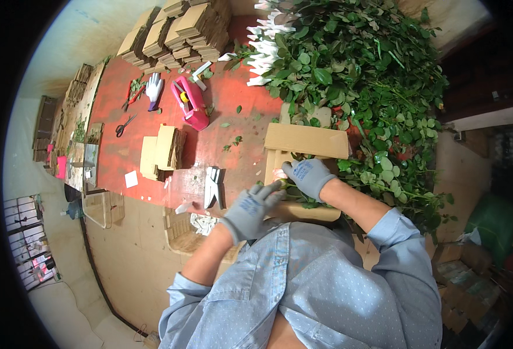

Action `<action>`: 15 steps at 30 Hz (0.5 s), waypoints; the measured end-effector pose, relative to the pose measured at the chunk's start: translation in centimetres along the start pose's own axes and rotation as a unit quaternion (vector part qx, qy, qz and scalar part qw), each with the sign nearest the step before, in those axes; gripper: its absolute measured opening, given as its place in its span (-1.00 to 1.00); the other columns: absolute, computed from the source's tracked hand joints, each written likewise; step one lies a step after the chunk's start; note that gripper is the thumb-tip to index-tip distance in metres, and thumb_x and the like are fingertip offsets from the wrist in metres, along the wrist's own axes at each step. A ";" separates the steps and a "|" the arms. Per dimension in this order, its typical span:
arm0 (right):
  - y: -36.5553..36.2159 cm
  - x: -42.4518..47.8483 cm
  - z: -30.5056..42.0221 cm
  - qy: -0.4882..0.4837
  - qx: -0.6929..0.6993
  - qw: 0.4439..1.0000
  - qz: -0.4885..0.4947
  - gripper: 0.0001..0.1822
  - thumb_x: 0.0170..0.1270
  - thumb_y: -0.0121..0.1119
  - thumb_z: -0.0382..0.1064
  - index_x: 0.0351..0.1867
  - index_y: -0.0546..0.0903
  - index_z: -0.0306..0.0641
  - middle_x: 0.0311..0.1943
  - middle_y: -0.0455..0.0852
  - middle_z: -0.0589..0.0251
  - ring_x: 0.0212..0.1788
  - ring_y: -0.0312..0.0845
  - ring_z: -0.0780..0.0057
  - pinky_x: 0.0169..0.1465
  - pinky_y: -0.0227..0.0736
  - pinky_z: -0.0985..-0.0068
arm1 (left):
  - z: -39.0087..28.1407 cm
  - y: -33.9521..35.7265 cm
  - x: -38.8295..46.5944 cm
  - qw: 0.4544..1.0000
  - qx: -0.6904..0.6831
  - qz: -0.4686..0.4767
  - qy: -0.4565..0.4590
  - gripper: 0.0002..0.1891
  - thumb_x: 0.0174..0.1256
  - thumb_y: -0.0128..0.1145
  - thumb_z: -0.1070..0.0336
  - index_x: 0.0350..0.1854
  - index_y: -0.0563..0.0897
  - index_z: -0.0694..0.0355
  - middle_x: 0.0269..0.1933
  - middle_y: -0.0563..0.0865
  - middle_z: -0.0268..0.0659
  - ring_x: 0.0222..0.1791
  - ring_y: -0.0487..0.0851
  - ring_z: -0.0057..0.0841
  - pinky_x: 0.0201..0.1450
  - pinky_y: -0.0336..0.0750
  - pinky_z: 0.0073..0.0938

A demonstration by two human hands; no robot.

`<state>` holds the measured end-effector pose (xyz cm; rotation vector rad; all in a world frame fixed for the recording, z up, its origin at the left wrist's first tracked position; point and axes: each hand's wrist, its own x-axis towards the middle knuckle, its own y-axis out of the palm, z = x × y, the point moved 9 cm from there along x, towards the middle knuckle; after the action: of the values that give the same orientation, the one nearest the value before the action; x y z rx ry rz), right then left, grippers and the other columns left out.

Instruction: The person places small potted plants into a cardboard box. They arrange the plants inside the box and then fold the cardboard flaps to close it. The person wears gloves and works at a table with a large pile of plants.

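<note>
Both my hands wear grey work gloves with blue printing. They meet over an opened corrugated cardboard wrap (306, 140) at the table's front edge. Pale pink rose blooms (279, 174) lie on the cardboard between them, with leaves poking out. My left hand (248, 213) reaches in from the left, its fingertips against the blooms. Over the stems, to the right of the blooms, my right hand (309, 176) is bent downward; its fingers are mostly hidden under it. The near flap of cardboard (311, 212) curls up against my shirt.
A white stapler (212, 187), a pink tape dispenser (191, 103), scissors (125, 125), red-handled pruners (133, 94), a spare glove (154, 90) and cardboard stacks (165, 148) lie leftward on the red table (121, 168). Leafy rose stems (361, 70) with white-sleeved heads (263, 59) are heaped behind and rightward.
</note>
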<state>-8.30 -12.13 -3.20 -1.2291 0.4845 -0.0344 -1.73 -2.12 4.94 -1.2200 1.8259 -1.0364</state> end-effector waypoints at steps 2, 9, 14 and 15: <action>0.0 0.0 -0.2 0.010 0.015 1.000 -0.003 -0.73 0.40 0.01 -0.31 0.10 0.50 -0.18 -0.14 0.74 0.03 -0.11 0.76 0.06 -0.15 0.62 0.14 | -0.4 2.9 1.1 0.998 0.049 0.021 -0.032 -0.17 0.09 0.41 0.07 0.47 0.44 0.21 0.51 0.42 -0.15 0.10 0.56 -0.15 0.07 0.51 -0.17; 0.0 -0.4 -1.5 0.035 0.086 0.994 -0.058 -0.73 0.48 -0.04 -0.18 0.05 0.64 -0.08 -0.15 0.81 0.02 -0.09 0.78 0.02 -0.04 0.64 0.10 | -0.1 3.9 2.8 0.994 0.087 0.059 -0.039 -0.17 0.03 0.40 0.14 0.47 0.46 0.18 0.54 0.40 -0.16 -0.06 0.60 -0.17 -0.07 0.54 -0.20; -3.7 -0.2 -0.5 0.000 0.058 0.998 -0.019 -0.64 0.37 0.07 -0.22 0.17 0.63 -0.10 0.00 0.73 0.02 0.00 0.72 0.04 -0.02 0.61 0.14 | 0.7 5.3 2.7 0.987 0.113 0.105 -0.052 -0.36 0.19 0.22 0.21 0.39 0.54 0.20 0.52 0.43 -0.15 -0.06 0.60 -0.16 -0.07 0.55 -0.19; -5.6 -0.3 -0.5 -0.024 0.047 0.996 -0.077 -0.64 0.37 0.09 -0.19 0.17 0.63 -0.10 -0.01 0.72 0.03 -0.02 0.72 0.06 -0.03 0.62 0.15 | 0.6 5.2 2.9 0.989 0.104 0.096 -0.047 -0.36 0.19 0.22 0.21 0.39 0.55 0.20 0.52 0.43 -0.15 -0.07 0.60 -0.16 -0.07 0.55 -0.19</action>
<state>-7.46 -14.41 1.87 -1.1696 0.3428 -0.1563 -4.10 -3.78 -0.25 -0.9340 1.6787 -1.0145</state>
